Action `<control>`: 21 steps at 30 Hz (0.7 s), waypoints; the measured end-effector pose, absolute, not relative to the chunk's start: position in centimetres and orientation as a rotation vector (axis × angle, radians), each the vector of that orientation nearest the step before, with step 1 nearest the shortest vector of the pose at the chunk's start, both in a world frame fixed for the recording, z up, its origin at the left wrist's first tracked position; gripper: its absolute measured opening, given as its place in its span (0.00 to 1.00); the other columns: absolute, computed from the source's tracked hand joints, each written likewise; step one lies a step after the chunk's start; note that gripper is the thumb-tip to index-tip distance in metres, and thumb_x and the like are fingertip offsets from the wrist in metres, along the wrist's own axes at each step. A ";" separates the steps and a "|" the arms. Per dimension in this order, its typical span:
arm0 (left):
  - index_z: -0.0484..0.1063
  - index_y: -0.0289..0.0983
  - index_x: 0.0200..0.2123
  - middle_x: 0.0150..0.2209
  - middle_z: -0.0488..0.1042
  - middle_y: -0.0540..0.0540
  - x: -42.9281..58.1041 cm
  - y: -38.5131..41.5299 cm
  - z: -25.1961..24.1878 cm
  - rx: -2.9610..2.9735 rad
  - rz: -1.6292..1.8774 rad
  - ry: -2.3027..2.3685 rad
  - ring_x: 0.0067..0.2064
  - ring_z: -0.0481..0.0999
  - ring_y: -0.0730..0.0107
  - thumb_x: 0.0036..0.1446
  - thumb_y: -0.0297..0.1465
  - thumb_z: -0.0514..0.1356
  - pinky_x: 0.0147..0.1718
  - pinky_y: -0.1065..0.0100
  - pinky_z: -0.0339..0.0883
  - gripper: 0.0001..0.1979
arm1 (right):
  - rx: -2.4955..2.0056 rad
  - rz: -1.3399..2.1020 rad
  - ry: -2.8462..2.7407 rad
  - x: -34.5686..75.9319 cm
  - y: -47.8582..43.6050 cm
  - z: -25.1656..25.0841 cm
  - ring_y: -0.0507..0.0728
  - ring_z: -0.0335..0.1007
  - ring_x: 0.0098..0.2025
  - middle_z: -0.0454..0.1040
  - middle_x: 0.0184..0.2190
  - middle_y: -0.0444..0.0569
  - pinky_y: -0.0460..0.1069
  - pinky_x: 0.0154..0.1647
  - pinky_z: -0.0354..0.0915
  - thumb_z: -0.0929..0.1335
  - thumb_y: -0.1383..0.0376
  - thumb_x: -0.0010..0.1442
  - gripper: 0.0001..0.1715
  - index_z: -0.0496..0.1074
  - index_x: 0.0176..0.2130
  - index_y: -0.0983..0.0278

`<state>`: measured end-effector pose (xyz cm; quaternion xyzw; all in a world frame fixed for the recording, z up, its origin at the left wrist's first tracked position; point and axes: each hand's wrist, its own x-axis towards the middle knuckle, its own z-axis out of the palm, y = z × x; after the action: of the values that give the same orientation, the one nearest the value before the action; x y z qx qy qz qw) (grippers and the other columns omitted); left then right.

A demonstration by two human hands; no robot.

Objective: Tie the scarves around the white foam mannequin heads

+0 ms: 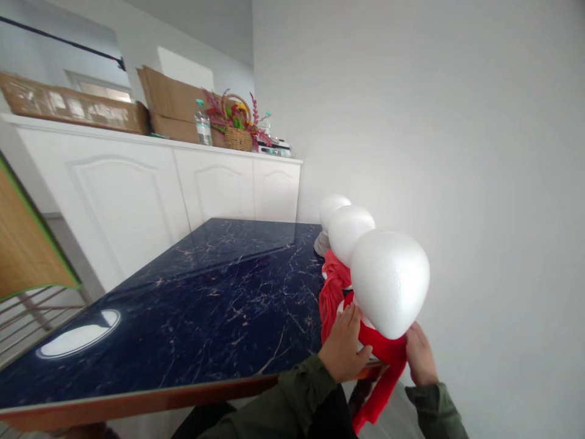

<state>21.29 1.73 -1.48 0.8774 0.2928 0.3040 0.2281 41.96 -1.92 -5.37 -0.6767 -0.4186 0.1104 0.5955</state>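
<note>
At the table's right edge stands a smooth white foam head [390,283], with a red scarf [381,344] wrapped about its base. One end of this scarf hangs below the table edge. My left hand [343,346] lies against the near left side of the wrapped base, fingers stretched out and thumb apart. On the other side my right hand [420,356] pinches the scarf close under the foam; its fingertips are partly hidden. Behind are a second white foam head [351,231] with coral-red cloth [333,286] below it and a third foam head [333,207] over grey cloth.
The heads stand in a row on a dark blue marbled table [228,305], beside a pale wall [479,152]. White cabinets [123,195] behind carry cardboard boxes [178,100], a water bottle [203,124] and a flower basket [238,139]. A wooden chair [27,244] stands left.
</note>
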 end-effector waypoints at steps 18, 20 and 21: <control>0.37 0.32 0.63 0.64 0.41 0.39 13.6 -0.9 1.8 2.420 1.318 1.053 0.64 0.41 0.51 0.47 0.32 0.56 0.60 0.52 0.44 0.43 | -1.363 0.253 -1.450 31.3 -4.3 -0.4 0.61 0.63 0.50 0.69 0.48 0.56 0.59 0.53 0.58 0.59 0.64 0.56 0.21 0.66 0.49 0.65; 0.41 0.33 0.62 0.63 0.46 0.38 10.7 0.1 1.8 2.377 1.404 1.178 0.62 0.47 0.50 0.47 0.30 0.55 0.59 0.52 0.47 0.40 | -1.294 0.278 -1.593 28.5 -3.4 0.2 0.61 0.58 0.55 0.64 0.53 0.54 0.59 0.57 0.55 0.58 0.67 0.55 0.26 0.62 0.54 0.64; 0.43 0.33 0.61 0.62 0.49 0.38 9.3 0.7 1.6 2.351 1.432 1.242 0.61 0.50 0.50 0.47 0.30 0.54 0.58 0.52 0.49 0.38 | -1.269 0.291 -1.656 27.1 -2.7 0.3 0.60 0.55 0.57 0.61 0.55 0.53 0.59 0.59 0.52 0.58 0.69 0.54 0.29 0.59 0.56 0.65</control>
<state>9.31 0.68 1.59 0.7771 0.4104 0.4733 0.0607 27.08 -2.65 0.35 -0.5234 -0.6831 0.1199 0.4950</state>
